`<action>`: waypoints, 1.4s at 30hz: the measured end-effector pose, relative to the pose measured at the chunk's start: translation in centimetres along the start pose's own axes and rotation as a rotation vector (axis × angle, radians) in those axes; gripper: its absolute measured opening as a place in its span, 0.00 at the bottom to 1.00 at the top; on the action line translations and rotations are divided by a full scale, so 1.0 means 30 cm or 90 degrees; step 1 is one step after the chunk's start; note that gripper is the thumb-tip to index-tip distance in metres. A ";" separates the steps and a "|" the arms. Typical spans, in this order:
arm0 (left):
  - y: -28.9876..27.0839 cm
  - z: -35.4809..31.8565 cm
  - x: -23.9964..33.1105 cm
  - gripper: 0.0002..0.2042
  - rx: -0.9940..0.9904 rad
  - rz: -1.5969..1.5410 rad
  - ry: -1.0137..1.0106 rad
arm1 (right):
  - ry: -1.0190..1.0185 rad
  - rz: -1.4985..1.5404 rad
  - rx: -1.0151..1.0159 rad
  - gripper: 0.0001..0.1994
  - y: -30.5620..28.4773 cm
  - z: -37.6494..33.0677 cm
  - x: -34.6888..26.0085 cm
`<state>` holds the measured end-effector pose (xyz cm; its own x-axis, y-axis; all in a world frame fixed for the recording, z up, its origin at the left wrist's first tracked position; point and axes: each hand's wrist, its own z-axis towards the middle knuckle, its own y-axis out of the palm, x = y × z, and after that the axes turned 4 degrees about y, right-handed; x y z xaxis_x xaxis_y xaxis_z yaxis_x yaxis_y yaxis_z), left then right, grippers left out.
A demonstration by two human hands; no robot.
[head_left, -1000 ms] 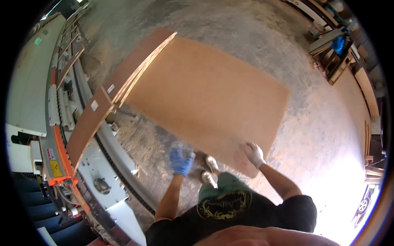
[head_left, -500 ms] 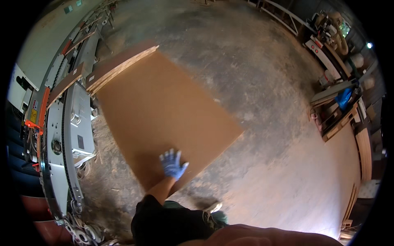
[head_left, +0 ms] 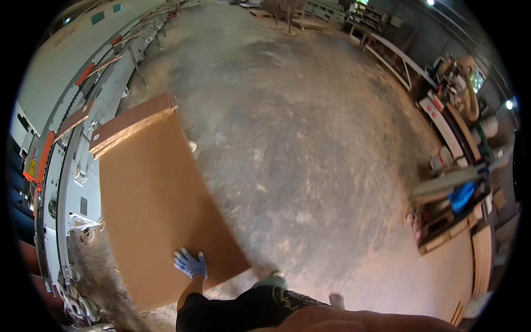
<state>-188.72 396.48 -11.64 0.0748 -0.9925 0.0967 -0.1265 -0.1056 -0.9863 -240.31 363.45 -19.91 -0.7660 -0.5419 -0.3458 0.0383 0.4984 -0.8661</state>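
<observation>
My left hand (head_left: pixel 191 264), in a blue glove with pale fingertips, lies palm down with its fingers spread on a large brown board (head_left: pixel 152 188). It touches the near part of that board, close to its right edge. At the board's far end are several reddish-brown panels (head_left: pixel 133 120) stacked together, their pale layered edges facing me. My right hand is out of view; only blurred bare skin shows along the lower edge.
Left of the board runs a long grey machine (head_left: pixel 83 191) with an orange strip. Concrete floor (head_left: pixel 298 166) with dusty patches extends to the right. A wooden pallet (head_left: pixel 451 227) with a blue bag (head_left: pixel 462 196) and a stack of boards (head_left: pixel 482 260) stand at the right.
The view has swung right and tilted up, so the board and panels appear farther left and lower. My left hand remains spread flat on the board. More of the far floor shows.
</observation>
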 end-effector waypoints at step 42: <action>-0.607 6.740 5.257 0.21 -0.146 -0.833 0.168 | -0.385 0.301 -0.186 0.15 -2.601 8.358 -4.479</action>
<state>25.40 254.32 -5.40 0.0795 -0.1369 0.9874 -0.2717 -0.9560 -0.1107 20.51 227.68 3.60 -0.2296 -0.4592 -0.8582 0.0376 0.8769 -0.4792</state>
